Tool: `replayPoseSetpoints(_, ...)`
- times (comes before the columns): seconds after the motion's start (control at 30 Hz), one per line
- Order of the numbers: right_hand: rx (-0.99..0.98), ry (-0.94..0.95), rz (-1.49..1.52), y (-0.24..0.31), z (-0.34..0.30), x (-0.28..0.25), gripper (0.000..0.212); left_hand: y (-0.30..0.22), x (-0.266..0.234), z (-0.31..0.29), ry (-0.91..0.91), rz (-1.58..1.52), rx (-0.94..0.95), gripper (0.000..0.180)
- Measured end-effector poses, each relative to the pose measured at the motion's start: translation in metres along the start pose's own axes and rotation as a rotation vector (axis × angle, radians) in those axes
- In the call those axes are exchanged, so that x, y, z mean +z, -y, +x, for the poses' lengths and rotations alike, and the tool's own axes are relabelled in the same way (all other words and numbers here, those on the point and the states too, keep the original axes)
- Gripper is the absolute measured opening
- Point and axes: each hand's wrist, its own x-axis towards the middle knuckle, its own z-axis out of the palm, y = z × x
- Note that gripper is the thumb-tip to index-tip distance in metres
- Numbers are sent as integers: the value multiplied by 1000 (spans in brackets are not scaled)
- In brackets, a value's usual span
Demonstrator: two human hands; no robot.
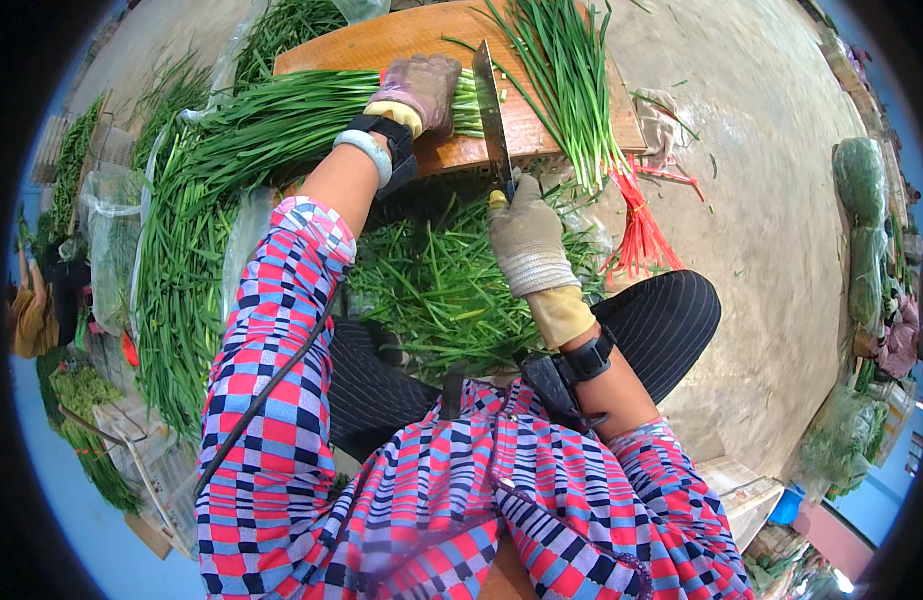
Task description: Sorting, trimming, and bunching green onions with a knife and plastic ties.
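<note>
My left hand (424, 90), in a stained glove, is closed over a thick bundle of garlic chives (301, 105) near its pale stem ends. The bundle lies across a wooden board (391, 45), its green leaves trailing off to the left. In my right hand (527, 238), also gloved, is the handle of a long-bladed knife (490, 112). The blade stands upright just right of the cut-looking stem ends; whether it touches them I cannot tell. Right of the knife, another bunch of garlic chives (566, 80) lies with its pale ends over the board's near edge.
Red ties (641, 235) hang from the board's right corner beside a rag (657, 128). Loose green trimmings (441, 280) heap between my knees. Long leaves (181, 290) spill down at left. Bagged greens (861, 180) line the far right, and another person (36, 310) is at far left.
</note>
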Motion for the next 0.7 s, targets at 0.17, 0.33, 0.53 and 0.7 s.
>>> replayPoseSetpoints(0.17, 84, 108, 19, 10, 12, -2, 37, -1, -3, -6, -24, 14, -18, 47)
replayPoseSetpoints(0.33, 128, 96, 140, 21, 65, 16, 32, -4, 1, 0, -66, 76, -11, 41)
replayPoseSetpoints(0.53, 174, 222, 65, 25, 49, 9, 34, 5, 4, -6, -33, 30, -32, 40)
replayPoseSetpoints(0.7, 182, 160, 32, 23, 84, 30, 31, -4, -5, -5, -31, 56, -1, 42)
